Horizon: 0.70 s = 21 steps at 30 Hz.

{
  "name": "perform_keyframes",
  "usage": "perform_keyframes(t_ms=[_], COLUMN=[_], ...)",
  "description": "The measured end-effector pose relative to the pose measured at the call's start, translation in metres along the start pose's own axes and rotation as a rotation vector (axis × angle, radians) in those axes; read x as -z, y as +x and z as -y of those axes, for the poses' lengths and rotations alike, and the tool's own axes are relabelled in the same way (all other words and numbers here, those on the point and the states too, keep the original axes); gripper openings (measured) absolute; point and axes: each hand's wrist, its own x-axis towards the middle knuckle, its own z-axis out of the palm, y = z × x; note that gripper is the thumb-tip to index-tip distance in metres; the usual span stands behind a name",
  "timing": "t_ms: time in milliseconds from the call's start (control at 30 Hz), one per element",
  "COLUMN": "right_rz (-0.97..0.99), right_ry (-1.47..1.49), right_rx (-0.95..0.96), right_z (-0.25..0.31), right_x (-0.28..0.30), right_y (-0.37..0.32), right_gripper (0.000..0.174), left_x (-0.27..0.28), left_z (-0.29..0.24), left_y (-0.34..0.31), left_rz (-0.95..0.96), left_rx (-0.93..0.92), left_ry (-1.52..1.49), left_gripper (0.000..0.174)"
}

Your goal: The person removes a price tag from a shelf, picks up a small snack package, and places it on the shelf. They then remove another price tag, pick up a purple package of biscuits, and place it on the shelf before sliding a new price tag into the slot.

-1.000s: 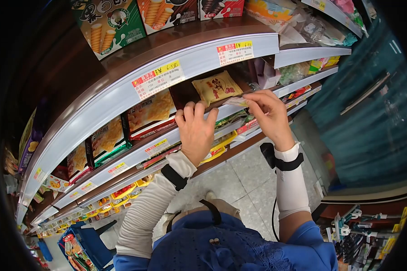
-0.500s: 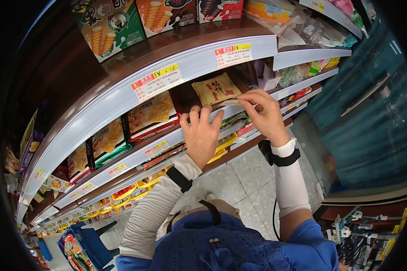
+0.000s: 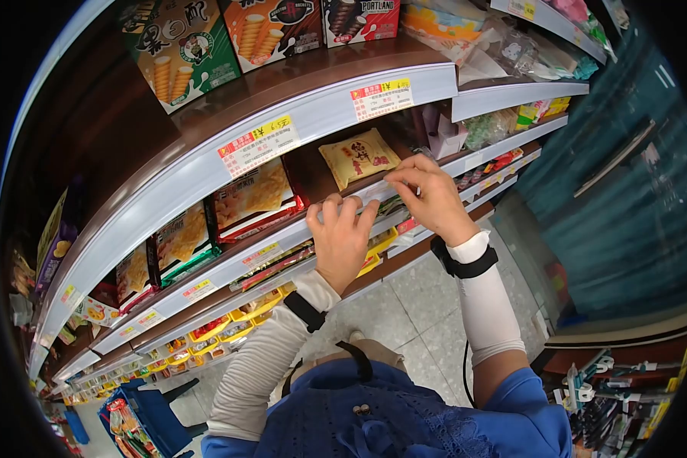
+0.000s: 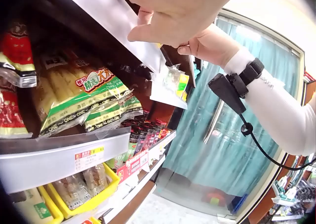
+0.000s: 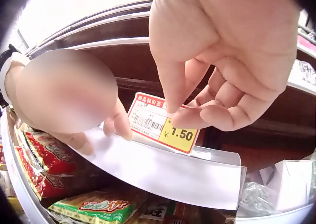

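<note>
A red, white and yellow price tag (image 5: 146,120) stands at the upper edge of the shelf's front strip (image 5: 177,172). Thumb and fingertips of my right hand (image 3: 433,200) pinch the tag's right end. My left hand (image 3: 342,243) grips the same strip just to the left, its fingers bent over the edge, with a fingertip close to the tag's left end in the right wrist view. Behind the strip lies a yellow snack packet (image 3: 359,159). In the head view the tag is hidden by the right hand.
Boxes of rolled wafers (image 3: 271,34) stand on the shelf above. Biscuit packs (image 3: 252,195) fill the left of this shelf. Below are bagged snacks (image 4: 81,88) and yellow bins (image 4: 84,187). A glass door with a teal curtain (image 3: 611,206) is at the right.
The right hand has brought the price tag down and left to the strip. My left hand has shifted slightly right along the edge. The head view has tilted a little.
</note>
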Motion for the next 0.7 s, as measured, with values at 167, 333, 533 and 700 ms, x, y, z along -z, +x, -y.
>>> perform_keyframes(t_ms=[167, 333, 533, 700], right_rz=[0.06, 0.052, 0.066, 0.022], right_ry=[-0.15, -0.175, -0.232, -0.108], right_rx=[-0.002, -0.029, 0.006, -0.026], right_z=[-0.004, 0.003, -0.007, 0.006], right_x=[-0.007, -0.006, -0.011, -0.01], right_y=[-0.005, -0.009, -0.017, -0.017], right_gripper=[0.012, 0.02, 0.023, 0.023], left_x=[0.002, 0.002, 0.003, 0.005], left_z=[-0.002, -0.003, -0.003, -0.002], left_y=[-0.002, -0.002, -0.001, 0.003], left_rz=[0.011, -0.003, -0.006, 0.03], left_rx=[0.014, 0.031, 0.033, 0.041], left_ry=[0.001, -0.037, -0.045, -0.006], left_gripper=[0.034, 0.047, 0.047, 0.046])
